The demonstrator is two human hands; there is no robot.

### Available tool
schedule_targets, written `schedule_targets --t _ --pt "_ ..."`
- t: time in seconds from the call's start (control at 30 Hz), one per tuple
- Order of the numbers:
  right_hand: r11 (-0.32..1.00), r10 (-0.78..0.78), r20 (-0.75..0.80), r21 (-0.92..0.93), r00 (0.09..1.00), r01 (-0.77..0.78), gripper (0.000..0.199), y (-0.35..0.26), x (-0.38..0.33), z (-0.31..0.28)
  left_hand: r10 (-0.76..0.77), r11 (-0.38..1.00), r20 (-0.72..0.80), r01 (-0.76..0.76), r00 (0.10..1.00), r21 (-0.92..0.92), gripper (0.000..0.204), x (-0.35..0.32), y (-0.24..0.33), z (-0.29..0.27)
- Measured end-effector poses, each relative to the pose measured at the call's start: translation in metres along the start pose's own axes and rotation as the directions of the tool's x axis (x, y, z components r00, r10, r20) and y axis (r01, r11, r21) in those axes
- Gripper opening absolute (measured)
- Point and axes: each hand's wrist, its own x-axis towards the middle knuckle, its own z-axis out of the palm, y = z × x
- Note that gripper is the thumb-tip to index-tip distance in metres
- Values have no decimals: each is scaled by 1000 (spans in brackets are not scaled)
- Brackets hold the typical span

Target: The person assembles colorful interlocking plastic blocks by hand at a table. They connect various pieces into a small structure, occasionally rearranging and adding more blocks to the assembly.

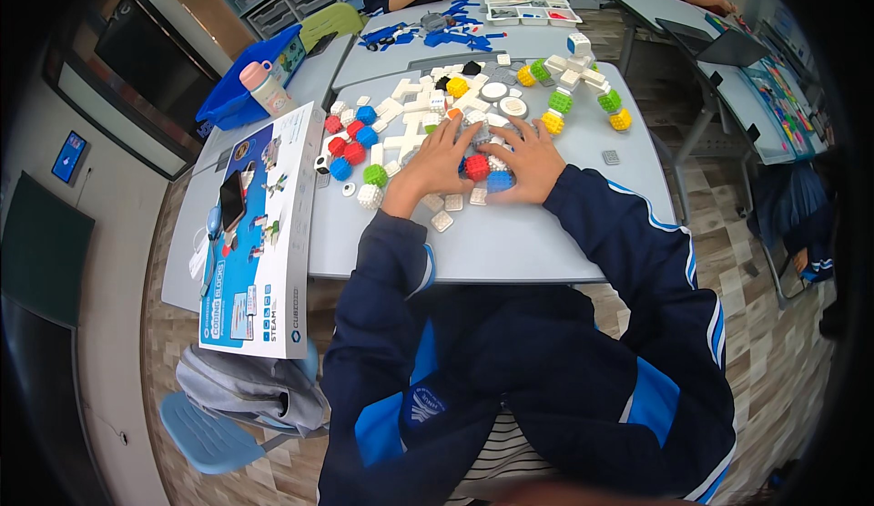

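My left hand point(433, 165) and my right hand point(532, 160) rest over a pile of studded building blocks, fingers spread. Between them sit a red block point(476, 167) and a blue block point(500, 181), cupped from both sides; their fingertips cover other pieces. Just below my left hand lie several small beige square tiles point(442, 222). To its left are a green block point(375, 174), a white block point(370, 196) and a chain of red and blue blocks point(354, 153). Beyond my right hand stands a joined figure of white, green and yellow blocks point(571, 78).
A large printed box point(296, 260) with a phone point(233, 200) on it lies at the left edge. Behind it are a pink bottle point(264, 87) and a blue bin point(228, 96). Across the table a person handles something near blue pieces point(387, 37) and a white sorting tray point(531, 21).
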Motion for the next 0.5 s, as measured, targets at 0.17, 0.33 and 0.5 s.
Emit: schedule_targets --t 0.17,0.33,0.5 --pt "1000 -8 -115 19 993 10 79 3 -2 12 116 992 -111 -120 987 -34 91 -1 4 7" --pt "999 -26 -158 28 987 31 79 8 -3 16 93 986 -232 -122 968 -111 78 -1 14 15" --pt "999 -31 -111 22 993 33 79 8 -4 13 75 985 -291 -116 954 -126 67 1 17 21"
